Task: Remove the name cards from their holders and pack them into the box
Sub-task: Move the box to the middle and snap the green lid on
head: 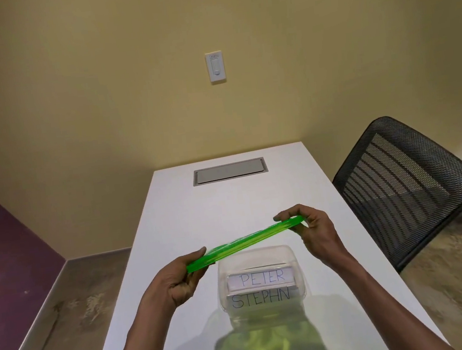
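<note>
A clear plastic box (pixel 220 266) stands on the white table (pixel 173 234) near its front. Inside it lie two white name cards, one reading PETER (pixel 261 278) and, nearer to me, one reading STEPHN (pixel 261 298). Above the box I hold a flat green lid (pixel 244 241), seen edge-on and tilted up to the right. My left hand (pixel 178 280) grips its lower left end. My right hand (pixel 315 231) pinches its upper right end. No card holders are in view.
A grey cable hatch (pixel 229 171) is set into the table's far end. A black mesh chair (pixel 405 182) stands to the right of the table. Behind the table is a yellow wall with a light switch (pixel 216 66).
</note>
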`<state>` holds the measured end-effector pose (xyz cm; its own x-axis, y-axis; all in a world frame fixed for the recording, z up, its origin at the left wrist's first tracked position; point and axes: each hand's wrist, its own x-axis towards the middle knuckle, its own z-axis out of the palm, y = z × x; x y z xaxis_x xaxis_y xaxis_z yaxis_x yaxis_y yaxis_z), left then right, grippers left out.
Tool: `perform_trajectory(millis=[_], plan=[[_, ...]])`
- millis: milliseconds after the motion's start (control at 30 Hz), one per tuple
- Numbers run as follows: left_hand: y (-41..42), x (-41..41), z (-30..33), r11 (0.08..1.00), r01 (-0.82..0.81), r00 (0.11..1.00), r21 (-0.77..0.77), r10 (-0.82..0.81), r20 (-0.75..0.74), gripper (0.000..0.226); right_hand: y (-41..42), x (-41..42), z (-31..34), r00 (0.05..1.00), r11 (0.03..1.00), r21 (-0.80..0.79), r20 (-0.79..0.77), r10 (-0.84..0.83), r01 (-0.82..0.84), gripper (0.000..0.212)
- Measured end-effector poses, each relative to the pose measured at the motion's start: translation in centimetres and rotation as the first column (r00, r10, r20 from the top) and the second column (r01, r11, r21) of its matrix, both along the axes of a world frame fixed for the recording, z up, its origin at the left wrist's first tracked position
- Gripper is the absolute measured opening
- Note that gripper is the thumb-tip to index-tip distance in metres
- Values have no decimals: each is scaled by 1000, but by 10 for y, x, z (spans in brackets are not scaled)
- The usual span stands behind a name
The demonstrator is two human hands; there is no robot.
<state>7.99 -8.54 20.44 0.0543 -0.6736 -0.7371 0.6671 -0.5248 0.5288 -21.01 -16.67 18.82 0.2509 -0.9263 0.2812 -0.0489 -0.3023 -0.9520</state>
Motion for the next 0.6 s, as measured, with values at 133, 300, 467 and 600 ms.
perform_trajectory(millis=[133,300,467,600], plan=[[3,-3,0,999,14,1000,-39,-13,21,20,-1,-6,-4,999,998,-60,-47,-11,8,40],[1,-7,-6,991,-7,999,-130,13,40,17,-2,-8,-12,981,966,177,2,-193,190,45],[-4,-7,-11,986,-31,993,-166,49,106,14,2,-8,-6,974,881,472,178,-140,41,36],[-9,-5,-18,984,-33,989,-174,56,134,13,-6,-5,-4,983,882,470,138,-119,41,24]])
